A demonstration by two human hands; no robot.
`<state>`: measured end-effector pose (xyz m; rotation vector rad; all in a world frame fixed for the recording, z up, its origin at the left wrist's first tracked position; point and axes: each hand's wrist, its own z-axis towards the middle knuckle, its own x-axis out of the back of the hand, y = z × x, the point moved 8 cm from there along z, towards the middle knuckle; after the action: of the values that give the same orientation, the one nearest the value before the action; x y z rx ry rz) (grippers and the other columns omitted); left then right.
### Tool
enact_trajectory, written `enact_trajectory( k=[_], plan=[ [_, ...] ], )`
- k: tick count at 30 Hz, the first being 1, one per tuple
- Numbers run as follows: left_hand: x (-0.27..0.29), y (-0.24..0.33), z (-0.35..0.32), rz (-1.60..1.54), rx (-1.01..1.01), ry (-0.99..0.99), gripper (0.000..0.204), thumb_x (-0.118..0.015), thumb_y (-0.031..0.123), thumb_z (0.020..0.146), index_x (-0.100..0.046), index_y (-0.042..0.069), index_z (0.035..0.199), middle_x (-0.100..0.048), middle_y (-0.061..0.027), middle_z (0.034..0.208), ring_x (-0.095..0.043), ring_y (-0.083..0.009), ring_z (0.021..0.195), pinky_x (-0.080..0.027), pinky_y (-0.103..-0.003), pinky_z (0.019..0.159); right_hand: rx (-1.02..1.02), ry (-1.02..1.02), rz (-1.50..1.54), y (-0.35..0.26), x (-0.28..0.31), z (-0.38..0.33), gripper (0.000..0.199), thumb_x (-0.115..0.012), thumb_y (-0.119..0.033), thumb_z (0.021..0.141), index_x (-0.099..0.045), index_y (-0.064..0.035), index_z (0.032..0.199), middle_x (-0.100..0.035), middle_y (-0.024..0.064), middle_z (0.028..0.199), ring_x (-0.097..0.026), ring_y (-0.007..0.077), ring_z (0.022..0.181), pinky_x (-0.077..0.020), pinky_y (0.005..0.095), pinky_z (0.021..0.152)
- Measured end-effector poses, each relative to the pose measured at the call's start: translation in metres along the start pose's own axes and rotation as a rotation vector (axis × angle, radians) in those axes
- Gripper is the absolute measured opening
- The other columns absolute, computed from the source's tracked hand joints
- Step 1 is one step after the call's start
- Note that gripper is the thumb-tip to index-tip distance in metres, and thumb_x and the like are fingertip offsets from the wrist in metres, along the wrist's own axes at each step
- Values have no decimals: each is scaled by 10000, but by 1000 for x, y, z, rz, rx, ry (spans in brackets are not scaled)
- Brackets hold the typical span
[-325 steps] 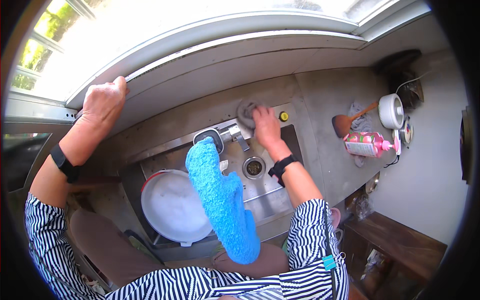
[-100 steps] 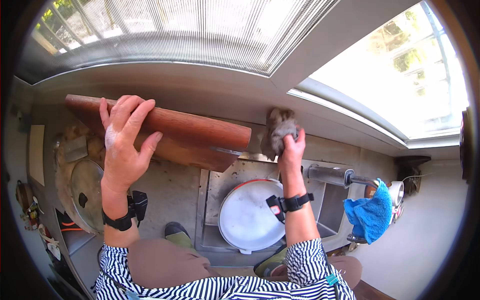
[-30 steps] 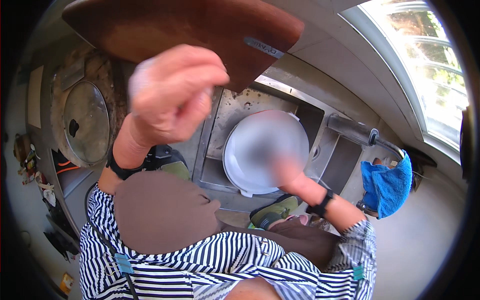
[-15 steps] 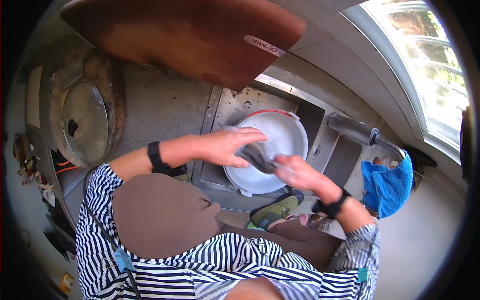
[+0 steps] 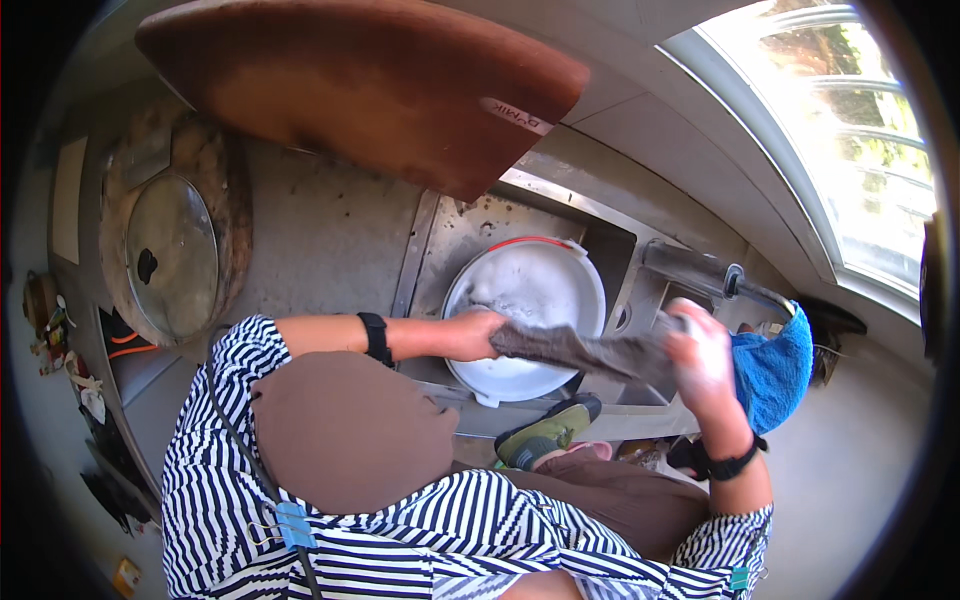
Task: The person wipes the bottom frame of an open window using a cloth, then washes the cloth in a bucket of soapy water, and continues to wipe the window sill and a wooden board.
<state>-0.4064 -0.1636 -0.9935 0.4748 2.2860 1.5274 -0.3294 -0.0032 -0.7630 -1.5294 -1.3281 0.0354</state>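
Observation:
A wet-looking dark grey cloth is stretched lengthwise between my two hands, above the near part of a white basin. My left hand is closed round its left end, over the basin's near left side. At the other end, my right hand grips the cloth to the right of the basin; that hand is blurred and has white suds on it. Foamy water lies in the basin, which sits in a metal sink.
A brown board leans over the counter at the back. To the left, a glass lid lies on a round wooden block. A blue towel hangs over the tap at right. A green shoe shows below the sink.
My hands have drawn apart, the right one moving right and the left one closing on the cloth. The bunched cloth is now pulled out long between them.

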Motion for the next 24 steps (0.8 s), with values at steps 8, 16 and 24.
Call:
enact_trajectory(
  k=[8,16,24],
  plan=[
    [79,75,-21,199,-247,353,292,-531,-19,633,-464,-26,918,-398,-147,1207,-426,-308,1137,-340,-345,967,-200,-535,-177,143,-183,30,399,-508,-317,814,-567,-30,1085,-614,207,1031,-596,357,946,-467,430,857],
    [56,108,-29,-403,-141,-113,497,-555,-36,645,-524,17,1139,-558,-55,1039,-504,-131,1008,-386,-278,919,-891,-679,1597,150,-274,35,687,-360,-630,869,-455,-70,1256,-555,125,1178,-583,303,994,-466,474,864],
    [71,90,-23,-949,51,150,411,-533,-55,745,-451,15,1142,-542,-81,1061,-556,-168,984,-480,-335,857,-435,-509,1425,148,-243,55,295,-493,-167,894,-563,18,1113,-622,118,1037,-618,198,899,-490,313,827]
  ],
)
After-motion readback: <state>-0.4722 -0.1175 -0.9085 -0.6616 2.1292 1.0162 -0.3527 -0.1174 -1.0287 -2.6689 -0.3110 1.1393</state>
